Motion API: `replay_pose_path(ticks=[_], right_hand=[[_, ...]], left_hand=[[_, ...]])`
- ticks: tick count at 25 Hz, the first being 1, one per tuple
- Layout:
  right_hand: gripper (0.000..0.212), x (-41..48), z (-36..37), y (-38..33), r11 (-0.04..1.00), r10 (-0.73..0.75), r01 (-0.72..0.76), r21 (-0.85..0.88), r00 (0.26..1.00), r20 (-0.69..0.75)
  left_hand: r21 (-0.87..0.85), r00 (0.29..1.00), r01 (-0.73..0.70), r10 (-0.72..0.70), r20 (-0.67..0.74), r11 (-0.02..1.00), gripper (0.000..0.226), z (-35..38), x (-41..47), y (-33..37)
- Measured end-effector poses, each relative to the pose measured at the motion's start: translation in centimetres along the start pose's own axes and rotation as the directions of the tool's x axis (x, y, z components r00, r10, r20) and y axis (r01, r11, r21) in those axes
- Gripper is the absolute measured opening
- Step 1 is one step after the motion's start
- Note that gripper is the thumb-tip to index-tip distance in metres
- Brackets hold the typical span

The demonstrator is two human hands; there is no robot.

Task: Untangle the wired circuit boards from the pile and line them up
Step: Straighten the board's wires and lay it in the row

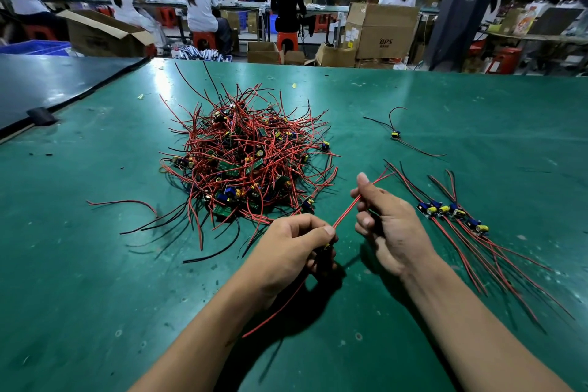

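Head: fingers (327,230) tight on red wire (346,212).

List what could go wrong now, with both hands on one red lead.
1. The red lead is stretched between left hand and right hand; a hard pull might strain its joint.
2. The lined-up row lies beside the right hand; a sweep could knock it askew.
3. The pile sits near; trailing wires may snag.

1 pile (245,156), 4 lined-up boards (451,212), 1 stray board (395,134), 2 hands (296,245) (388,226).
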State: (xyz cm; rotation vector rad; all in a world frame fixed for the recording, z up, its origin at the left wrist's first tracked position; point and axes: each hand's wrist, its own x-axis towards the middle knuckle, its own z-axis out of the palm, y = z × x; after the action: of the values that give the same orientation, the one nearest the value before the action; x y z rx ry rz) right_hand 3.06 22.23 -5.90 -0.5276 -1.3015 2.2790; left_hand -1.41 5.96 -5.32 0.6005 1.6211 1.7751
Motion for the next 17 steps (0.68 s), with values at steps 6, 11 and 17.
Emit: replay_pose_path(ticks=[6,11,17], right_hand=[[0.035,0.3,-0.5,-0.3,0.983,0.013,-0.032,-0.180,0.994,-0.105],[0.038,-0.2,-0.8,0.2,0.863,-0.184,0.145,-0.484,0.982,-0.034],[0.037,-1.2,0.1,0.5,0.963,0.096,-0.041,-0.265,0.975,0.201]], left_hand=[[0.190,0.998,-0.057,0.053,0.022,0.980,0.020,-0.2,-0.2,-0.4],[0.189,0.998,-0.026,0.037,-0.056,0.982,0.023,-0.4,0.2,-1.0],[0.080,0.994,-0.011,0.019,-0.106,0.997,0.023,-0.6,0.5,-1.3]])
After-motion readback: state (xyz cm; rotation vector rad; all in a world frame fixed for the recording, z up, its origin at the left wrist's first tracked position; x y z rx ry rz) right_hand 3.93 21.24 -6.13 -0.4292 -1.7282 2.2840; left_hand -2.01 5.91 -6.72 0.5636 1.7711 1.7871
